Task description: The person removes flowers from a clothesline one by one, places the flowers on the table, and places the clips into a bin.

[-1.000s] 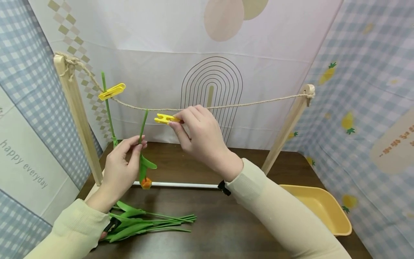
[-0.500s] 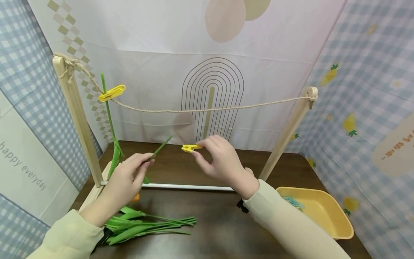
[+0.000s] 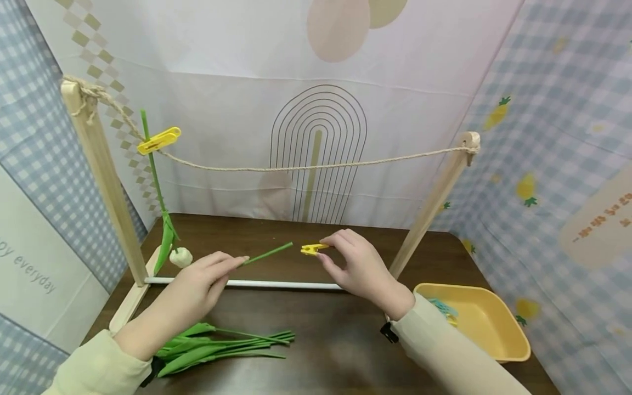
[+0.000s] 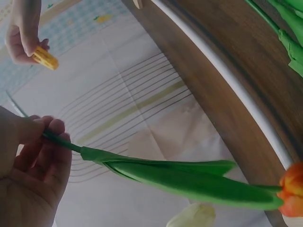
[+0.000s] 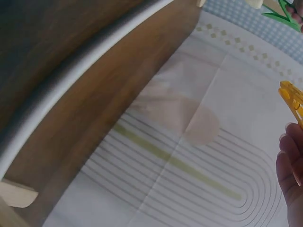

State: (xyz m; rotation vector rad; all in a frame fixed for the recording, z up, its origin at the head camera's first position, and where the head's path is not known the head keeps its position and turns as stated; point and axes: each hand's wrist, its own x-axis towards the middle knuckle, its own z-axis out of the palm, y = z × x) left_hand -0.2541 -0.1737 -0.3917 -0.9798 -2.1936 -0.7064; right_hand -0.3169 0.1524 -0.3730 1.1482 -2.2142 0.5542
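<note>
My left hand point(image 3: 199, 282) pinches the green stem of an artificial orange tulip point(image 4: 189, 182). In the head view the stem end points right and slightly up, below the rope; the left wrist view shows its leaves and orange bloom. My right hand point(image 3: 362, 269) pinches a yellow clothespin point(image 3: 313, 249) by its tail end, with the other end facing the stem tip a short gap away. A second yellow clothespin point(image 3: 159, 140) clips a white tulip point(image 3: 181, 257) upside down on the rope point(image 3: 296, 168) at the left.
The rope spans two wooden posts point(image 3: 106, 181), joined low down by a white rod point(image 3: 276, 284). Several green-stemmed flowers point(image 3: 217, 348) lie at the front left of the table. At the right stands a yellow basin point(image 3: 494, 323) with blue and yellow pieces inside.
Both hands have come down from the rope, the right one also moving right with its clothespin. The orange tulip's stem has tipped from upright to nearly level.
</note>
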